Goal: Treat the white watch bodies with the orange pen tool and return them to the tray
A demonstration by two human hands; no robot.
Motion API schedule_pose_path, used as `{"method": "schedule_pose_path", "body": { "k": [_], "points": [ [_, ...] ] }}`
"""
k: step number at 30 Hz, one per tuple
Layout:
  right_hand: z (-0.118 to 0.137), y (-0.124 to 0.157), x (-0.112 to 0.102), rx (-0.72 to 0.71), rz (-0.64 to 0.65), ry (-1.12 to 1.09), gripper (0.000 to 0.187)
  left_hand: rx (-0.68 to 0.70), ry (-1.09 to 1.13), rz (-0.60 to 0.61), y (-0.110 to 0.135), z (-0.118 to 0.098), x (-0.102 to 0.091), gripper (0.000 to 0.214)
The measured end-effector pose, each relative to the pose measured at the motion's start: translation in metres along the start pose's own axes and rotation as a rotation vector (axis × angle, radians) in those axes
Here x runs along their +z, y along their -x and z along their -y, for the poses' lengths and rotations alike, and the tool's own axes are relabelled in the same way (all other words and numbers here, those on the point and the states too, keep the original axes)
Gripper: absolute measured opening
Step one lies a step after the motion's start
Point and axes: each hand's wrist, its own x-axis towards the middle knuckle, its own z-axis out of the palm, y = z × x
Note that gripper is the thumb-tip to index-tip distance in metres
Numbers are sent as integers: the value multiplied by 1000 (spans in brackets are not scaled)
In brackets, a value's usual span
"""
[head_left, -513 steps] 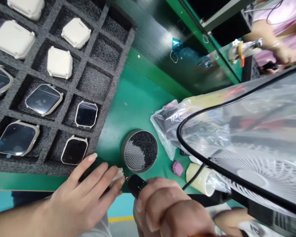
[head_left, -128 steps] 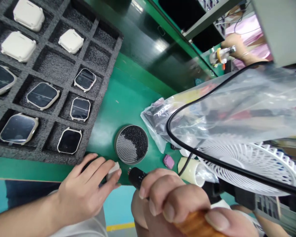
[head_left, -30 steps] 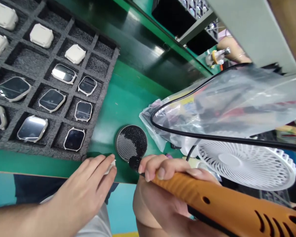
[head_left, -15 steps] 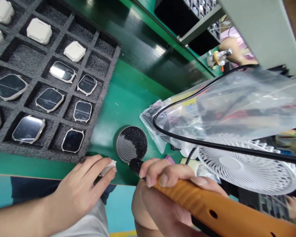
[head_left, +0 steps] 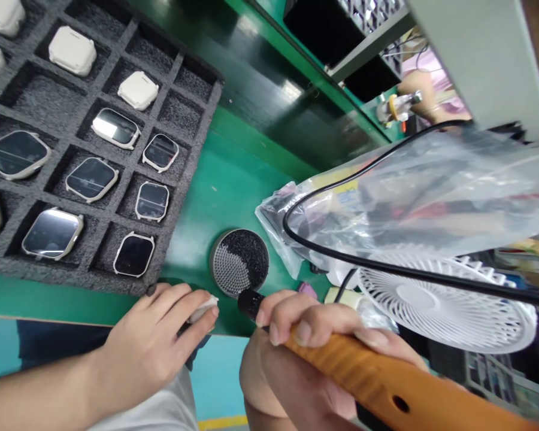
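Note:
My left hand rests at the table's near edge, its fingers closed on a small white watch case. My right hand grips an orange electric screwdriver; its black tip points left, close to the white case. Just behind the tip stands a round metal tin holding tiny dark screws. A black foam tray at the left holds several watch bodies, some screen up, some showing white backs.
A clear plastic bag with a black cable across it lies at the right, above a small white fan. A roll of tape sits by the fan. Another person's hand works at the far right.
The view shifted slightly. My right hand and the screwdriver tip crept a little right and lower; my left hand stays on the white case. The tray's contents are unchanged over the last second.

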Motion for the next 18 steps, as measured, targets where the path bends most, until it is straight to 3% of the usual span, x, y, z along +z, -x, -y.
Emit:
{"method": "schedule_pose_path", "body": {
  "k": [4, 18],
  "points": [
    [1, 3, -5, -126, 4, -3, 30, 13, -39, 24, -4, -1, 3, 33],
    [-14, 24, -27, -55, 180, -93, 32, -9, -39, 10, -6, -1, 3, 33]
  ]
}}
